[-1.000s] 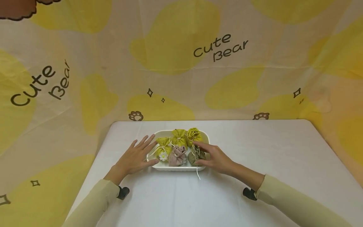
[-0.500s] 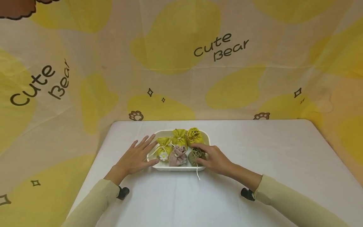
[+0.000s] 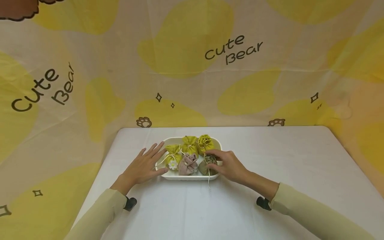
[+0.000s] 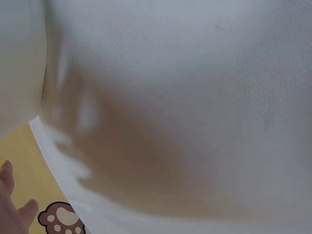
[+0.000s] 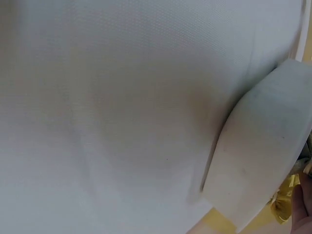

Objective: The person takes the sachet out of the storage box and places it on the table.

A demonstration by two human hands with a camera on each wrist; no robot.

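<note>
In the head view a white tray (image 3: 189, 178) holds several small drawstring pouches. My right hand (image 3: 229, 165) pinches the gathered top of an olive-green pouch (image 3: 204, 167) in the tray's near right corner, and that pouch's pale cord hangs over the front rim. My left hand (image 3: 143, 167) lies with fingers spread at the tray's left end. Nearest to it is a yellow-green pouch (image 3: 171, 151) bearing a white flower. A dusty-pink pouch (image 3: 186, 166) sits in the front middle. Fingertips of the right hand (image 5: 303, 207) show at the edge of the right wrist view.
Two more yellow-green pouches, one at the back middle (image 3: 189, 144) and one at the back right (image 3: 205, 144), fill the tray's far side. A white cloth covers the table (image 3: 270, 150). Behind it hangs a patterned yellow curtain (image 3: 186, 86).
The right hand's thumb and fingers have shifted slightly about the olive-green pouch's top, and its cord has swung a little. My left hand and the other pouches stay put.
</note>
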